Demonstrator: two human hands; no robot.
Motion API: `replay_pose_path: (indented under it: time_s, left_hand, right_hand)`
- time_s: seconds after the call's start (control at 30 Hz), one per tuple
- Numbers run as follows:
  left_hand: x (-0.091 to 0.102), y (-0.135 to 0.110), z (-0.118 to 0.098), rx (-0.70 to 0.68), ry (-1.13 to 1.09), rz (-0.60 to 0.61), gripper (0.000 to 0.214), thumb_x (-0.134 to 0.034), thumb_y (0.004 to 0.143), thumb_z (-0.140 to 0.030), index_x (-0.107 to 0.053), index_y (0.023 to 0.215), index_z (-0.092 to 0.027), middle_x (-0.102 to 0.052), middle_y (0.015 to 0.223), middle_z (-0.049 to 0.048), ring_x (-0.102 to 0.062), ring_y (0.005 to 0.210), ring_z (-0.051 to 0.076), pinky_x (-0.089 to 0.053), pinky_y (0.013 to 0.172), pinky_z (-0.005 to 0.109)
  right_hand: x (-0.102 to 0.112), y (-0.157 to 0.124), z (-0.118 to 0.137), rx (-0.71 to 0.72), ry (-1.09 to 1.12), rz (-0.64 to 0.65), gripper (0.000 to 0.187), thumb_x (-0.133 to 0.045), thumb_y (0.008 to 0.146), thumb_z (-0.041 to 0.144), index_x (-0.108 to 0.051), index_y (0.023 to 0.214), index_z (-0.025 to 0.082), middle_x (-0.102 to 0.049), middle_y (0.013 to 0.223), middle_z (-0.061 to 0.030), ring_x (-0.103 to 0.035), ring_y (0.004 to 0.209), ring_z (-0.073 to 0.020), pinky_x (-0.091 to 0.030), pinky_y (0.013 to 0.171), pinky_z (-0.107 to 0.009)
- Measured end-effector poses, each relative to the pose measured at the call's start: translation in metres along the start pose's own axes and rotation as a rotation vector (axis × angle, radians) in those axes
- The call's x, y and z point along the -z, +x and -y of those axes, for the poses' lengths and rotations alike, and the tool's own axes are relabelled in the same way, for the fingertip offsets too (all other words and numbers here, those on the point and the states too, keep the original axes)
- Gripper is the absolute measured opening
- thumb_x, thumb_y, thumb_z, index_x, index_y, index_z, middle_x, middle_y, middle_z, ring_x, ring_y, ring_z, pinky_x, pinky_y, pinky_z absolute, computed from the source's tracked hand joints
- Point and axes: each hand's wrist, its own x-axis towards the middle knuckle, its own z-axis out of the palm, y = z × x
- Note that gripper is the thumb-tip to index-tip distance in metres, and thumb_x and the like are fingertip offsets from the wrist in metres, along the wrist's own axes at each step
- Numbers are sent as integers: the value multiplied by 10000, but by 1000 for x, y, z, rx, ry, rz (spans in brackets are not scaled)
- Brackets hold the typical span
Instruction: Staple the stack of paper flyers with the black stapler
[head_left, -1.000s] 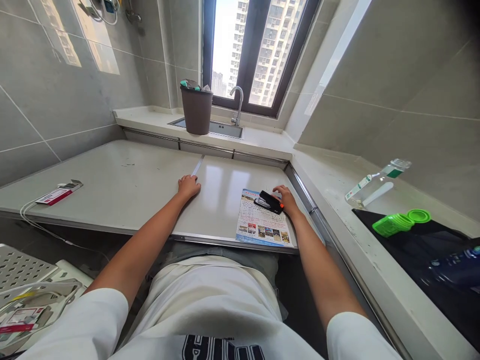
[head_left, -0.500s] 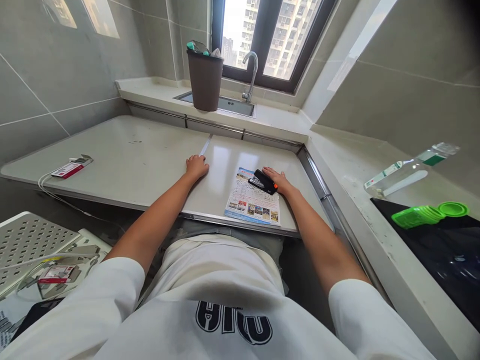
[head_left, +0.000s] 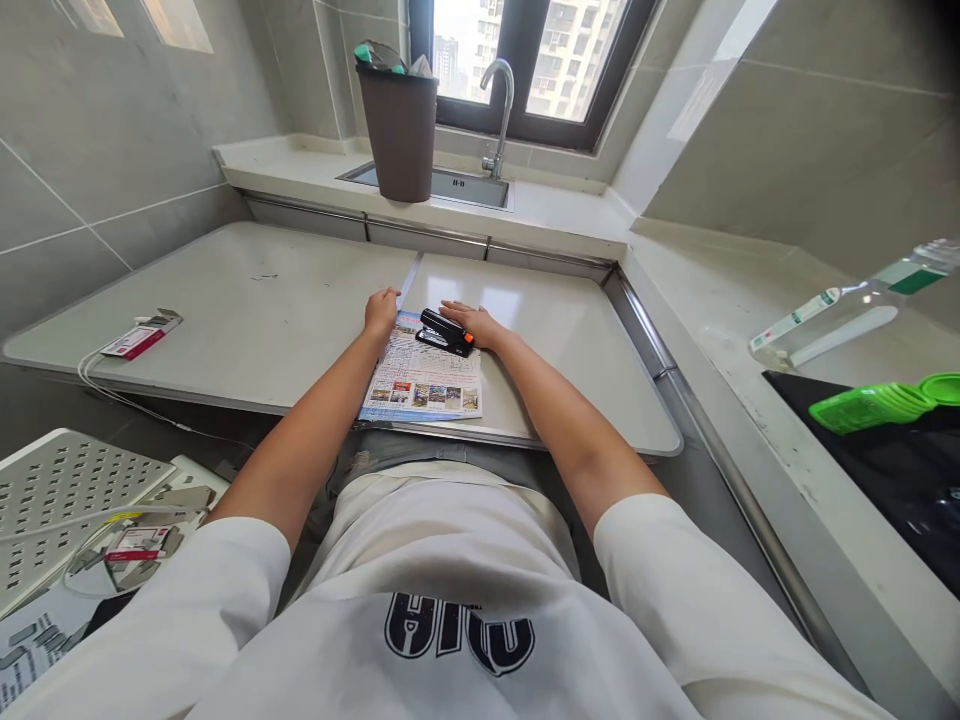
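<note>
A black stapler (head_left: pixel 446 335) with an orange part lies on a printed leaflet (head_left: pixel 427 370) on the white table. My right hand (head_left: pixel 478 322) rests at the stapler's right end, its fingers stretched out flat behind it. The thumb is mostly hidden, so I cannot tell how firmly it touches the stapler. By the leaflet's upper left corner is my left hand (head_left: pixel 381 312), with its fingers curled together. What those fingers pinch, if anything, is hidden. The left forearm runs along the leaflet's left edge.
A brown bin (head_left: pixel 397 135) stands by the sink (head_left: pixel 465 190) and tap (head_left: pixel 504 110). On the left of the table (head_left: pixel 187 270) lies a small red-white box (head_left: pixel 142 335) beside a white cable. A clear bottle (head_left: pixel 862 315) and a green container (head_left: pixel 874 408) occupy the right counter.
The leaflet and stapler have slid left across the table together with my right hand. My left hand has shifted slightly and its fingers have drawn together. The view has tilted slightly.
</note>
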Motion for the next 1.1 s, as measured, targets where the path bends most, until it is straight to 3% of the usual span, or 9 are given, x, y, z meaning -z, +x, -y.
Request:
replay_pose_path:
  time_s: [0.07, 0.13, 0.23, 0.37, 0.47, 0.53, 0.7, 0.9, 1.1]
  left_hand:
    - [0, -2, -2, 3, 21, 12, 319, -544, 1006, -325, -819, 1049, -169, -817, 1171, 122, -740, 1150, 276, -540, 1091, 388]
    - [1, -5, -4, 4, 43, 18, 294, -560, 980, -274, -824, 1056, -170, -819, 1190, 116, -735, 1168, 283, -535, 1099, 387]
    - [2, -10, -9, 1, 69, 24, 301, -558, 958, -225, -831, 1073, -172, -824, 1204, 112, -731, 1192, 285, -536, 1093, 377]
    - [2, -15, -14, 3, 95, 30, 319, -548, 958, -201, -838, 1089, -173, -829, 1246, 106, -734, 1219, 274, -538, 1079, 351]
    - [3, -17, -16, 8, 119, 26, 310, -560, 960, -204, -844, 1081, -178, -837, 1232, 108, -745, 1192, 277, -548, 1057, 352]
    - [4, -18, -17, 5, 134, 20, 294, -573, 959, -212, -847, 1064, -183, -844, 1202, 109, -752, 1167, 280, -553, 1044, 354]
    - [6, -22, -20, -19, 173, 7, 293, -583, 960, -225, -849, 1072, -180, -846, 1182, 112, -755, 1157, 279, -558, 1049, 353]
    - [4, -19, -15, -46, 202, 30, 335, -568, 985, -231, -851, 1156, -186, -839, 1245, 99, -768, 1121, 247, -575, 1062, 342]
    - [2, -16, -12, -69, 192, 25, 330, -575, 1002, -213, -854, 1175, -175, -830, 1298, 114, -753, 1231, 248, -545, 1136, 342]
  right_hand:
    - [3, -4, -9, -13, 15, -98, 621, -449, 1110, 390, -494, 1717, 267, -357, 1839, -50, -392, 1686, -313, -335, 1376, -618]
    - [9, -19, -29, -123, 4, -217, 567, -471, 1102, 397, -618, 1621, 223, -522, 1749, -75, -516, 1600, -301, -395, 1358, -526]
    - [20, -67, -70, -295, -45, -231, 443, -549, 1059, 387, -790, 1404, 248, -691, 1591, -49, -616, 1499, -308, -443, 1325, -510]
    - [41, -154, -120, -443, -62, -319, 497, -534, 1013, 290, -774, 1435, 179, -697, 1574, -109, -626, 1506, -298, -438, 1338, -494]
    - [55, -203, -143, -550, -60, -395, 466, -560, 959, 253, -830, 1334, 195, -743, 1505, -116, -681, 1449, -305, -486, 1307, -472]
    - [60, -221, -151, -628, -60, -465, 445, -556, 928, 232, -860, 1253, 232, -793, 1419, -100, -724, 1389, -323, -519, 1274, -510]
    - [58, -229, -161, -714, 5, -577, 348, -582, 904, 245, -891, 1064, 243, -843, 1297, -99, -773, 1294, -310, -555, 1221, -463]
    - [53, -231, -171, -644, 114, -657, 243, -649, 863, 150, -872, 923, 228, -849, 1244, -130, -781, 1220, -296, -544, 1184, -443]
    - [50, -224, -167, -568, 103, -679, 247, -633, 821, 54, -818, 831, 217, -853, 1088, -177, -736, 1043, -265, -513, 1125, -499]
